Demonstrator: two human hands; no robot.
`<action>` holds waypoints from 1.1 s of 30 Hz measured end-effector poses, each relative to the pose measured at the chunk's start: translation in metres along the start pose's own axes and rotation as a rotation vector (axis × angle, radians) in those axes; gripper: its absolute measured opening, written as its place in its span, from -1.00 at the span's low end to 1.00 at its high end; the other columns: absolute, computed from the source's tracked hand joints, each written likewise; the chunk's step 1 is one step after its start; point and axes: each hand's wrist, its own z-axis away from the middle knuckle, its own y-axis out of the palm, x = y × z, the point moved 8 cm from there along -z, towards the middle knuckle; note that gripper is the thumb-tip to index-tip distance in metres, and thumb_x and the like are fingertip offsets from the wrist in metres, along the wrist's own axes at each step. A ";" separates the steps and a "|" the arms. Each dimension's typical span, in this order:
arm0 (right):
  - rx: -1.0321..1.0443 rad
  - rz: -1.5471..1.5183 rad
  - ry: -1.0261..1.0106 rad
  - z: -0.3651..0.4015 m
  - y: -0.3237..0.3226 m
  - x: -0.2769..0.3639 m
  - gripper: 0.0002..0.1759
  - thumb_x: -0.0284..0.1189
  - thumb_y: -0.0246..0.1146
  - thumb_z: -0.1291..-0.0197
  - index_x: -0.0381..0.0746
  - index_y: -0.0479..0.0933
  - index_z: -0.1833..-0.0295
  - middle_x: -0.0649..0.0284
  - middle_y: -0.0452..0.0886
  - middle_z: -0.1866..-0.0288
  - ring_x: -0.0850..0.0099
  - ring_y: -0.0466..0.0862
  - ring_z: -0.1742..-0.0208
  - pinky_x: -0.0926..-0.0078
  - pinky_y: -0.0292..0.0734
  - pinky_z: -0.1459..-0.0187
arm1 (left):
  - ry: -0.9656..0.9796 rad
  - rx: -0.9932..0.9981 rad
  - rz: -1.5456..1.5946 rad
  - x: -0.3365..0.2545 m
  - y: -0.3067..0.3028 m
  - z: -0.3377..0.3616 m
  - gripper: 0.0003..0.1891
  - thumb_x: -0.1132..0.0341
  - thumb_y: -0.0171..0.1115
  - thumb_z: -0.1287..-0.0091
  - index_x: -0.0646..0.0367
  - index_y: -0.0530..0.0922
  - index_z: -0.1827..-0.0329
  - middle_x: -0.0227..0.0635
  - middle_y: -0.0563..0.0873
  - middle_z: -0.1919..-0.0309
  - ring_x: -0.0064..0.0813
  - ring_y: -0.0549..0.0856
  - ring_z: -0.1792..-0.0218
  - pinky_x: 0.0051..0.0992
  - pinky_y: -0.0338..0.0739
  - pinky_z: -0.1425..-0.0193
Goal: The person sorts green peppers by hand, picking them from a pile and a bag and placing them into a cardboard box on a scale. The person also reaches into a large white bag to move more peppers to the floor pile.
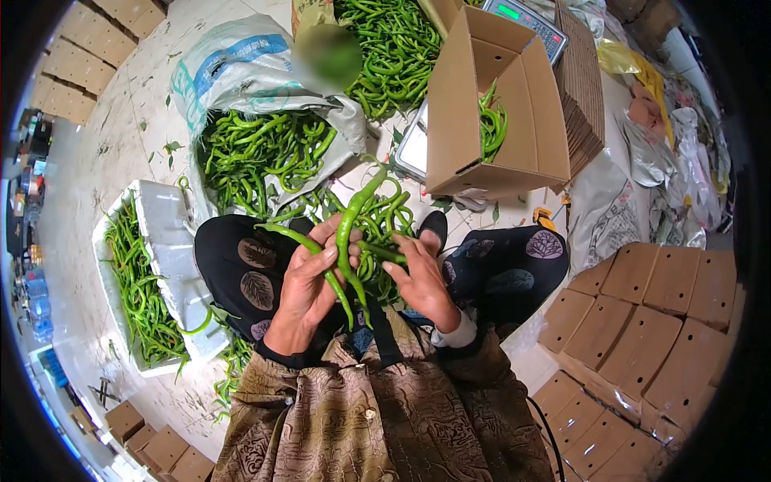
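Note:
Long green chili peppers (pixel 348 233) are pinched in my left hand (pixel 307 281), its fingers closed round their middles, with tips hanging downward. My right hand (pixel 424 285) is just to the right, thumb and fingers closed on another green chili pepper (pixel 381 252). Below and behind both hands, a loose heap of chili peppers (pixel 393 210) lies between my knees. A woven sack (pixel 233 64) lies open in front of me, chili peppers (pixel 261 153) spilling from its mouth. Ahead to the right, an open cardboard box (pixel 522 120) holds a few chili peppers (pixel 491 124).
A white foam box (pixel 157 233) of chili peppers stands at my left. The cardboard box rests by a scale (pixel 412 149) with a lit display (pixel 509 10). Flattened cartons (pixel 580 88) lean beside it. Closed cartons (pixel 642 321) are stacked at my right. Another pepper pile (pixel 393 48) lies ahead.

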 end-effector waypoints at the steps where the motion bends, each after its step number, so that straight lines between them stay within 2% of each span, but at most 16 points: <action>1: 0.077 -0.293 0.156 -0.002 0.009 -0.008 -0.52 -0.39 0.33 -0.24 -0.29 0.44 -0.24 -0.01 0.67 0.07 0.11 0.70 0.11 0.21 0.57 0.04 | 0.014 -0.033 -0.046 0.000 0.000 -0.001 -0.40 0.41 0.30 -0.30 0.36 0.30 -0.37 -0.11 0.60 -0.09 -0.36 0.64 -0.03 -0.40 0.58 -0.17; 2: 0.077 -0.294 0.157 -0.003 0.009 -0.002 -0.52 -0.39 0.33 -0.24 -0.29 0.44 -0.24 -0.01 0.67 0.07 0.11 0.70 0.11 0.21 0.57 0.04 | 0.027 -0.065 -0.092 -0.001 -0.001 -0.002 -0.38 0.38 0.32 -0.30 0.38 0.28 -0.38 -0.10 0.59 -0.11 -0.32 0.63 -0.08 -0.37 0.54 -0.23; 4: 0.192 -0.634 0.158 -0.014 0.008 0.037 -0.52 -0.36 0.38 -0.20 -0.31 0.49 -0.18 0.02 0.67 0.08 0.23 0.71 0.11 0.27 0.59 0.06 | 0.027 -0.050 -0.147 0.003 0.005 -0.004 -0.38 0.32 0.29 -0.34 0.37 0.26 -0.39 -0.06 0.56 -0.18 -0.29 0.59 -0.16 -0.31 0.46 -0.32; 5: 0.190 -0.590 0.159 -0.019 0.004 0.054 -0.54 -0.32 0.41 -0.17 -0.32 0.52 -0.12 0.03 0.67 0.10 0.27 0.71 0.11 0.30 0.59 0.07 | 0.015 -0.016 -0.164 0.007 0.009 -0.005 -0.35 0.27 0.27 -0.36 0.37 0.22 -0.42 -0.03 0.52 -0.23 -0.27 0.56 -0.21 -0.30 0.41 -0.36; 6: 0.209 -0.485 0.134 -0.026 0.002 0.065 -0.61 -0.37 0.39 -0.15 -0.31 0.51 -0.05 0.01 0.66 0.15 0.14 0.70 0.16 0.25 0.57 0.12 | 0.003 0.017 -0.180 0.013 0.013 -0.006 -0.32 0.21 0.24 -0.38 0.38 0.18 -0.45 -0.01 0.49 -0.28 -0.26 0.53 -0.25 -0.29 0.37 -0.40; 9: 0.086 -0.316 -0.020 -0.030 0.002 0.069 -0.68 -0.46 0.36 -0.16 -0.33 0.47 0.01 0.09 0.64 0.15 0.31 0.66 0.19 0.38 0.55 0.12 | 0.047 0.070 -0.367 0.016 0.026 -0.006 -0.25 -0.04 0.08 -0.46 0.29 0.12 -0.52 -0.05 0.36 -0.42 -0.24 0.37 -0.41 -0.26 0.17 -0.52; 11: 0.113 -0.326 0.093 -0.031 0.006 0.064 -0.70 -0.46 0.32 -0.15 -0.31 0.44 0.05 0.07 0.60 0.19 0.23 0.63 0.22 0.35 0.51 0.17 | 0.021 0.088 -0.449 0.018 0.023 -0.005 -0.24 -0.12 0.02 -0.48 0.30 0.12 -0.52 -0.07 0.33 -0.44 -0.23 0.35 -0.42 -0.26 0.15 -0.53; 12: 0.168 -0.421 0.150 -0.032 0.004 0.060 -0.71 -0.48 0.29 -0.16 -0.32 0.46 0.03 0.07 0.59 0.24 0.08 0.61 0.20 0.32 0.49 0.16 | -0.005 0.130 -0.509 0.021 0.019 -0.005 -0.23 -0.14 0.00 -0.48 0.30 0.12 -0.52 -0.08 0.32 -0.45 -0.23 0.34 -0.43 -0.25 0.15 -0.53; 14: 0.255 -0.791 0.193 -0.037 0.006 0.049 -0.77 -0.47 0.27 -0.26 -0.30 0.49 0.01 0.28 0.59 0.23 0.47 0.56 0.22 0.50 0.46 0.20 | -0.004 0.067 -0.592 0.022 0.010 -0.003 -0.25 -0.14 0.01 -0.48 0.30 0.19 -0.49 -0.12 0.38 -0.40 -0.24 0.38 -0.39 -0.24 0.19 -0.50; 15: 0.262 -0.905 0.246 -0.042 -0.010 0.060 -0.77 -0.45 0.26 -0.34 -0.30 0.52 -0.04 0.42 0.55 0.21 0.69 0.44 0.19 0.64 0.42 0.21 | -0.055 0.018 -0.466 0.023 0.005 -0.004 -0.29 -0.12 0.03 -0.48 0.31 0.25 -0.44 -0.12 0.44 -0.33 -0.27 0.43 -0.34 -0.26 0.24 -0.45; 17: 0.253 -1.018 0.316 -0.045 -0.023 0.056 -0.72 -0.45 0.29 -0.32 -0.32 0.52 -0.09 0.42 0.57 0.19 0.70 0.47 0.20 0.67 0.43 0.17 | -0.041 -0.092 -0.327 0.018 0.005 -0.003 -0.41 -0.04 0.09 -0.48 0.33 0.40 -0.30 -0.16 0.60 -0.14 -0.35 0.57 -0.16 -0.34 0.40 -0.26; 19: 0.219 -1.028 0.331 -0.049 -0.043 0.063 -0.70 -0.45 0.30 -0.31 -0.33 0.52 -0.10 0.42 0.58 0.18 0.71 0.47 0.21 0.68 0.43 0.17 | -0.049 -0.102 -0.372 0.009 0.011 -0.002 -0.44 0.01 0.11 -0.48 0.33 0.41 -0.30 -0.15 0.62 -0.10 -0.36 0.59 -0.11 -0.36 0.43 -0.21; 21: 0.248 -0.991 0.374 -0.050 -0.056 0.063 -0.68 -0.53 0.26 -0.31 -0.37 0.49 -0.15 0.33 0.62 0.05 0.62 0.57 0.06 0.61 0.48 0.00 | -0.052 -0.143 -0.403 -0.003 0.019 0.003 -0.54 0.16 0.15 -0.46 0.35 0.44 -0.25 -0.17 0.67 0.05 -0.42 0.64 0.05 -0.45 0.48 -0.05; 28: 0.118 -0.781 0.375 -0.070 -0.119 0.055 -0.68 -0.54 0.30 -0.25 -0.35 0.52 -0.11 0.34 0.62 0.12 0.61 0.57 0.09 0.61 0.47 0.01 | 0.159 -0.068 -0.436 -0.059 0.047 0.022 -0.66 0.30 0.19 -0.40 0.38 0.50 -0.10 -0.25 0.63 0.33 -0.48 0.59 0.32 -0.53 0.45 0.15; 32: 0.019 -0.753 0.292 -0.081 -0.148 0.071 -0.65 -0.52 0.39 -0.16 -0.35 0.53 -0.04 0.29 0.66 0.16 0.57 0.63 0.13 0.58 0.51 0.01 | 0.328 -0.135 -0.465 -0.105 0.037 0.035 -0.63 0.32 0.23 -0.36 0.37 0.46 -0.12 -0.35 0.54 0.42 -0.53 0.49 0.41 -0.55 0.43 0.28; 33: 0.063 -0.613 0.286 -0.081 -0.149 0.068 -0.68 -0.51 0.41 -0.14 -0.35 0.53 0.01 0.27 0.67 0.19 0.56 0.64 0.16 0.56 0.53 0.04 | 0.354 -0.163 -0.468 -0.112 0.036 0.038 -0.64 0.33 0.23 -0.36 0.37 0.46 -0.12 -0.37 0.53 0.43 -0.54 0.48 0.42 -0.56 0.42 0.28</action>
